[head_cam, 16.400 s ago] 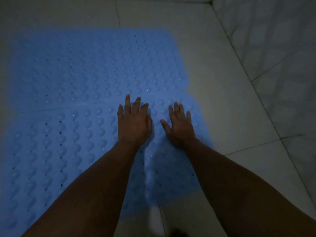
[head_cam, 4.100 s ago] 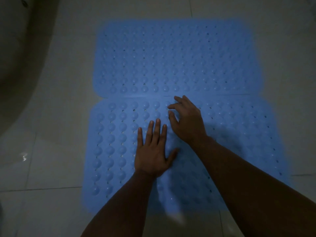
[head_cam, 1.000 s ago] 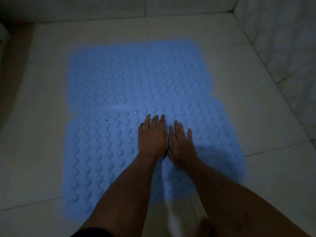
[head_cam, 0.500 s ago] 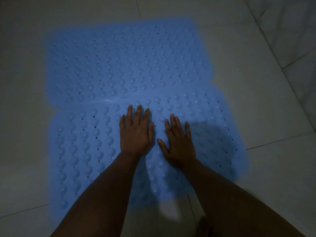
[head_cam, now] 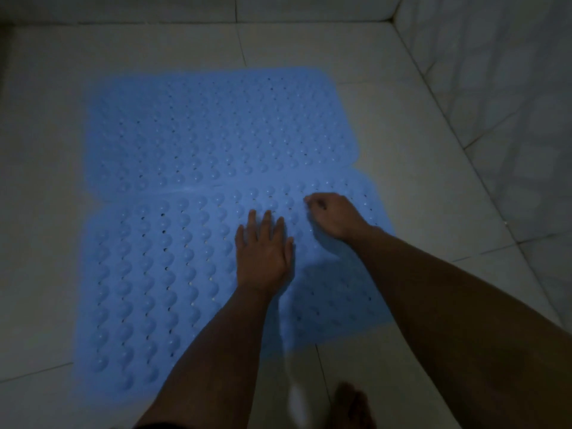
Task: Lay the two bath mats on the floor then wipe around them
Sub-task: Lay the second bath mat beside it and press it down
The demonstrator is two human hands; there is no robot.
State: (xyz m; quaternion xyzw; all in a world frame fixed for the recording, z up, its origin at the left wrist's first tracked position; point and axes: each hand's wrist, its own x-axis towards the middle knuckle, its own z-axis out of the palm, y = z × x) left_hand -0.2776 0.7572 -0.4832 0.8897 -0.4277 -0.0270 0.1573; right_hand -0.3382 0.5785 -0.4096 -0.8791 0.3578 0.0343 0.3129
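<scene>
Two blue bath mats, both bumpy and full of small holes, flat on the pale tile floor. Dim and a bit blurry all over, so hard to see small things.

At the left, far mat: lies near the back edge of the floor, long way across. Near mat: lies just in front of it, edge touching edge along one line. Hard to tell if one edge sits on top of the other. Near edge of the near mat partly hidden under two bare arms.

In the middle, left hand: palm down on the near mat, fingers straight and a little spread, pressing flat. Left arm cut off at the bottom of the view.

Just right of it, right hand: on the near mat close to the line where the mats meet, fingers curled down so the tips are hidden. Cannot tell if pinching the mat or only poking it.

Lower down, a pale blurry streak on the floor, too smeared to name. Beside it a bare foot, toes cut off by the bottom edge.

At the far right, a tiled wall, dark and blurry.
</scene>
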